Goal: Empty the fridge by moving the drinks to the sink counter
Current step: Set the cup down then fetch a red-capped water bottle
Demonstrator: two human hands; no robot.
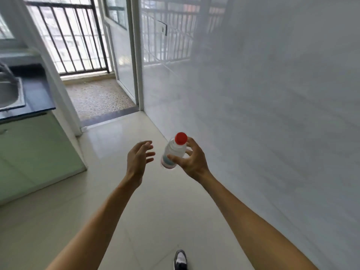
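Note:
A clear water bottle (174, 152) with a red cap is held upright in front of me, above the pale floor tiles. My right hand (191, 159) grips it from the right, fingers and thumb curled round its body. My left hand (139, 157) hovers a short way to the bottle's left, fingers spread and relaxed, holding nothing. The dark sink counter (37, 94) with its steel sink (8, 94) lies at the far left edge. The fridge is out of view.
Pale green cabinets (33, 151) stand under the counter on the left. A glossy white wall (263, 104) runs along the right. Ahead, an open doorway leads to a balcony (97, 98) with dark railings. My shoe (180, 259) shows at the bottom.

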